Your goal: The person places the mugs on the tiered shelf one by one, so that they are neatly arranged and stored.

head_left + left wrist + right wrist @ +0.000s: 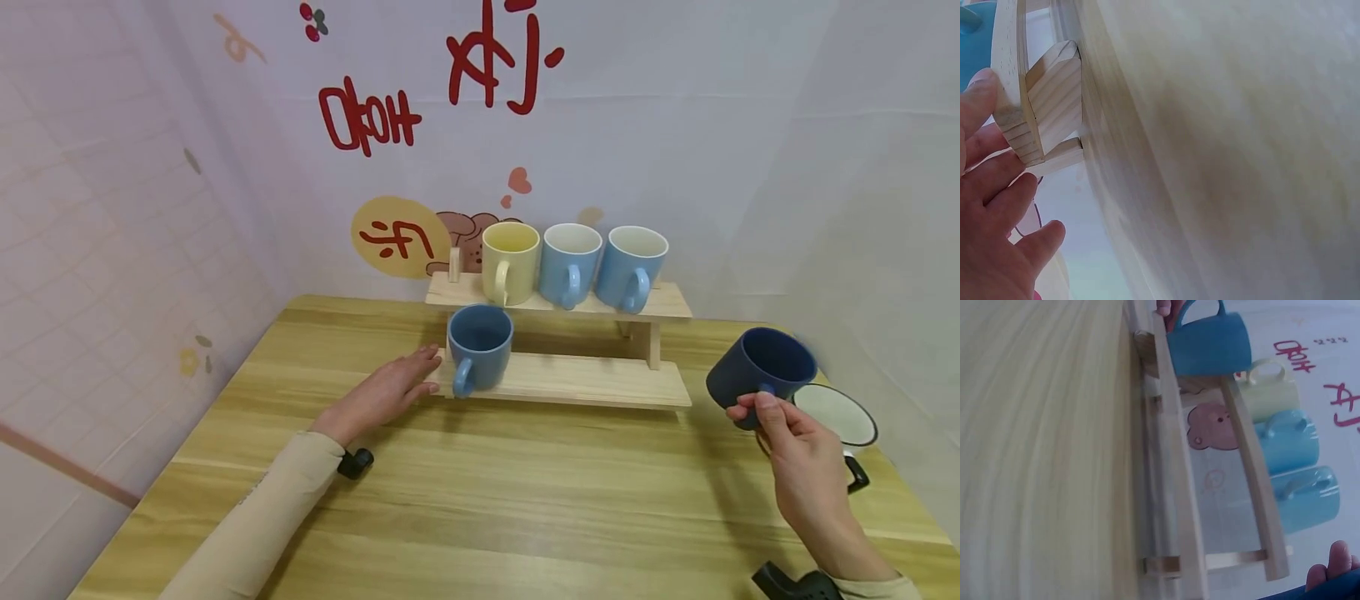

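Note:
My right hand [810,454] pinches the handle of a dark blue mug [727,375] and holds it over the right side of the table. In the right wrist view only a few fingertips [1338,559] and a strip of this mug [1335,589] show at the lower right. My left hand [382,392] lies with extended fingers against the left end of the wooden two-tier shelf [585,379]; the left wrist view shows fingers touching the board's end [1019,134]. Beside that hand, a medium blue mug [487,362] stands upright on the lower board, its handle toward me.
On the upper board stand a yellow mug [517,275] and two light blue mugs, one in the middle [558,275] and one at right [618,271]. A white dark-rimmed mug [840,417] with a black handle sits behind my right hand. A printed wall cloth [712,125] hangs behind.

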### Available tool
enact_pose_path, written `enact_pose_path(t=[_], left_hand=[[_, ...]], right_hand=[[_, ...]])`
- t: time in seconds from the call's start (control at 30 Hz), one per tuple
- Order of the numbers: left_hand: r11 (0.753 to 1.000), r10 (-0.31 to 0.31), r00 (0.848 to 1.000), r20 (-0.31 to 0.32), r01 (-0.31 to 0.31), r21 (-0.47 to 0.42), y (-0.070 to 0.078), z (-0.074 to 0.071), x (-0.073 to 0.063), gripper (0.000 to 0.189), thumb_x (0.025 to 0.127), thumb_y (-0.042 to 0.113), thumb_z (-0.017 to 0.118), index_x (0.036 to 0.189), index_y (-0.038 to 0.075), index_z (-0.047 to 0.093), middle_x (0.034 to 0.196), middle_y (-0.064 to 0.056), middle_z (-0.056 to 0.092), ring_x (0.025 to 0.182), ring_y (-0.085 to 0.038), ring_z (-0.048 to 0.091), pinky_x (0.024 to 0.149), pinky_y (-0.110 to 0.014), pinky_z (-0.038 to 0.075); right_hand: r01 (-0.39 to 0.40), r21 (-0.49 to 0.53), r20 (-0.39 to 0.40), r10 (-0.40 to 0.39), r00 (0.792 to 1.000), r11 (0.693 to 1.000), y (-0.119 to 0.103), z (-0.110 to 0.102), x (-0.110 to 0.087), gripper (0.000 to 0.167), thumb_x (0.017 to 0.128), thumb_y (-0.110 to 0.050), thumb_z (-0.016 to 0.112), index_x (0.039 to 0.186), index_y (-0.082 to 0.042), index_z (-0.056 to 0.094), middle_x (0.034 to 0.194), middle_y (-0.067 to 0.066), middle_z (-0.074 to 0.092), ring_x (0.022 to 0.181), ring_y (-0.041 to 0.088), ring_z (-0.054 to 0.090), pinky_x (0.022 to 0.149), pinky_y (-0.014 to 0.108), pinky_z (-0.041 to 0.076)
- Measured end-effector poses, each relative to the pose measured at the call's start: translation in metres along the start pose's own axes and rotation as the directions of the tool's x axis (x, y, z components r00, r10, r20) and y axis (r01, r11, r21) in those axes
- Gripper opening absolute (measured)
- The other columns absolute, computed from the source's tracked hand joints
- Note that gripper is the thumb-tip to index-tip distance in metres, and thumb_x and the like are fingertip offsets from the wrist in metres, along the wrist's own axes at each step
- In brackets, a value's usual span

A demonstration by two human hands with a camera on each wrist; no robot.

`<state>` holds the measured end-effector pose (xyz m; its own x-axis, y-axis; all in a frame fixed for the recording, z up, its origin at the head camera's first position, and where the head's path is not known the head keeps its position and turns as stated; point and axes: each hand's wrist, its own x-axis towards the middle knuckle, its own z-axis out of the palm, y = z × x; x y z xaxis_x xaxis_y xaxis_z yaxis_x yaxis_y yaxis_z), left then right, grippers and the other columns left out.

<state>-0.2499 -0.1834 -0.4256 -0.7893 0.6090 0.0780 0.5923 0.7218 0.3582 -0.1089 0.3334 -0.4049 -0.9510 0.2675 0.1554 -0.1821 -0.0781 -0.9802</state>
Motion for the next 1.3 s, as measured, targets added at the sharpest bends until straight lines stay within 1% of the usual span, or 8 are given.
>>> enact_pose_path(t=[0.13, 0.27, 0.37, 0.43, 0.53, 0.83, 1.07, 1.3], left_hand=[[1.0, 0.003, 1.0, -0.001, -0.003, -0.012, 0.0, -0.001, -0.001, 0.057, 0.109, 0.035, 0.055, 0.154, 0.001, 0.047, 0.166, -0.016, 0.033, 0.151, -0.032, 0.035, 0.12, -0.055, 0.033], [1.0, 0.01, 1.0, -0.004, -0.01, -0.018, 0.001, -0.001, -0.002, 0.057, 0.108, 0.035, 0.055, 0.154, 0.001, 0.047, 0.166, -0.016, 0.032, 0.151, -0.032, 0.034, 0.119, -0.055, 0.033], [1.0, 0.014, 1.0, -0.01, -0.014, -0.017, 0.002, -0.001, -0.002, 0.058, 0.108, 0.035, 0.055, 0.154, 0.001, 0.047, 0.166, -0.016, 0.032, 0.151, -0.032, 0.034, 0.119, -0.055, 0.033], [1.0, 0.011, 1.0, -0.011, -0.011, -0.018, 0.002, -0.001, -0.002, 0.058, 0.108, 0.035, 0.055, 0.154, 0.001, 0.047, 0.166, -0.016, 0.032, 0.151, -0.032, 0.034, 0.119, -0.055, 0.033], [1.0, 0.007, 1.0, -0.009, -0.007, -0.017, 0.003, -0.002, -0.002, 0.058, 0.108, 0.035, 0.056, 0.155, 0.001, 0.046, 0.166, -0.015, 0.032, 0.151, -0.032, 0.034, 0.119, -0.055, 0.033], [1.0, -0.001, 1.0, 0.012, 0.001, -0.027, 0.005, -0.004, -0.002, 0.059, 0.107, 0.033, 0.057, 0.154, 0.0, 0.046, 0.165, -0.017, 0.033, 0.15, -0.034, 0.037, 0.118, -0.055, 0.035], [0.999, 0.006, 1.0, -0.001, -0.006, -0.039, 0.004, -0.004, -0.002, 0.058, 0.107, 0.032, 0.059, 0.153, -0.001, 0.047, 0.164, -0.019, 0.035, 0.149, -0.035, 0.038, 0.118, -0.054, 0.036], [0.999, 0.009, 1.0, -0.004, -0.009, -0.037, 0.001, -0.001, 0.0, 0.057, 0.107, 0.033, 0.058, 0.153, -0.001, 0.048, 0.164, -0.018, 0.035, 0.149, -0.033, 0.038, 0.118, -0.052, 0.036]], right_hand=[[0.031, 0.031, 0.016, -0.031, 0.999, 0.999, -0.009, 0.008, -0.005, 0.025, 0.107, -0.019, 0.056, 0.116, -0.001, 0.072, 0.095, -0.001, 0.078, 0.099, 0.004, 0.073, 0.089, 0.007, 0.049], [0.094, 0.062, 0.023, -0.095, 0.995, 0.994, -0.015, 0.02, -0.009, 0.025, 0.108, -0.014, 0.055, 0.113, 0.004, 0.071, 0.093, 0.003, 0.078, 0.097, 0.009, 0.074, 0.094, 0.011, 0.049], [0.146, 0.021, 0.008, -0.146, 0.989, 0.989, -0.019, 0.03, -0.012, 0.026, 0.107, -0.012, 0.055, 0.112, 0.008, 0.07, 0.091, 0.004, 0.078, 0.096, 0.01, 0.074, 0.096, 0.013, 0.05], [0.161, -0.017, -0.003, -0.161, 0.987, 0.987, -0.022, 0.037, -0.014, 0.027, 0.107, -0.012, 0.056, 0.112, 0.01, 0.069, 0.089, 0.004, 0.078, 0.097, 0.01, 0.072, 0.096, 0.013, 0.049], [0.171, -0.05, 0.003, -0.171, 0.985, 0.984, -0.025, 0.047, -0.016, 0.029, 0.108, -0.012, 0.055, 0.113, 0.014, 0.067, 0.088, 0.003, 0.078, 0.099, 0.011, 0.07, 0.096, 0.015, 0.047], [0.196, -0.02, 0.061, -0.195, 0.979, 0.98, -0.032, 0.081, -0.018, 0.028, 0.108, -0.009, 0.054, 0.109, 0.015, 0.067, 0.087, 0.005, 0.077, 0.094, 0.013, 0.072, 0.097, 0.019, 0.047], [0.206, -0.014, 0.091, -0.204, 0.975, 0.978, -0.036, 0.104, -0.02, 0.03, 0.108, -0.007, 0.052, 0.107, 0.02, 0.065, 0.085, 0.006, 0.076, 0.092, 0.015, 0.072, 0.097, 0.022, 0.048], [0.19, -0.087, 0.137, -0.177, 0.975, 0.978, -0.036, 0.121, -0.021, 0.033, 0.109, -0.012, 0.052, 0.107, 0.019, 0.065, 0.083, 0.004, 0.076, 0.094, 0.014, 0.071, 0.095, 0.022, 0.049]])
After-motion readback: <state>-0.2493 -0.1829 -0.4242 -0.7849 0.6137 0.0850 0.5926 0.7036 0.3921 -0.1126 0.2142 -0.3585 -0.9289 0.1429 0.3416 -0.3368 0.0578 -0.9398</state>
